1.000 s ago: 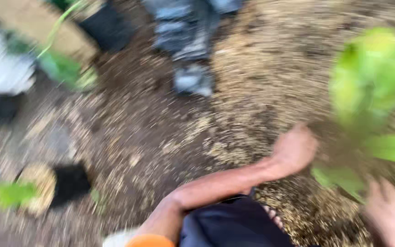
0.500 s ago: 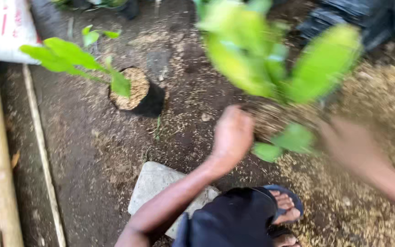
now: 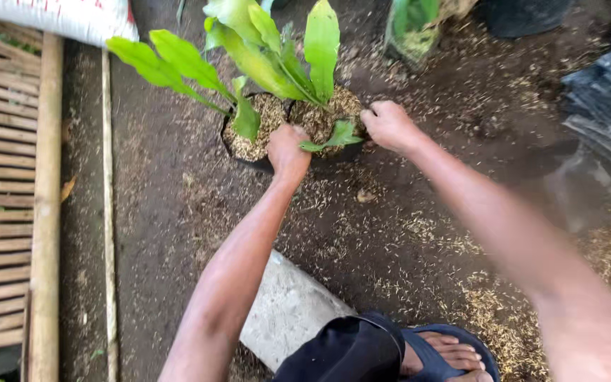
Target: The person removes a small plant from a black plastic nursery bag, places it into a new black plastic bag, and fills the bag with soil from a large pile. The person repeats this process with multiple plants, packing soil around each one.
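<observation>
Lowered since half a second ago, the leafy plant now set down on the ground beside a second pot instead of carried in the air; both arms stretched further forward. Left hand (image 3: 288,152) reaching straight out, forearm long and bare, grip closed over the near rim of the right-hand black pot (image 3: 323,124), at the seam where it touches the left-hand black pot (image 3: 252,134); right hand (image 3: 389,126) angled in from the right, fingers curled on the far right rim of the same pot, grip narrow. Broad green leaves (image 3: 263,49) rising from both pots, husk-like filling on top. Slatted wooden frame (image 3: 8,184) along the left edge; white sack (image 3: 65,18) at top left; dark soil ground (image 3: 164,212) strewn with pale husk; grey stone block (image 3: 288,311) near the sandalled foot (image 3: 440,354); black plastic sheeting (image 3: 602,106) at the right.
</observation>
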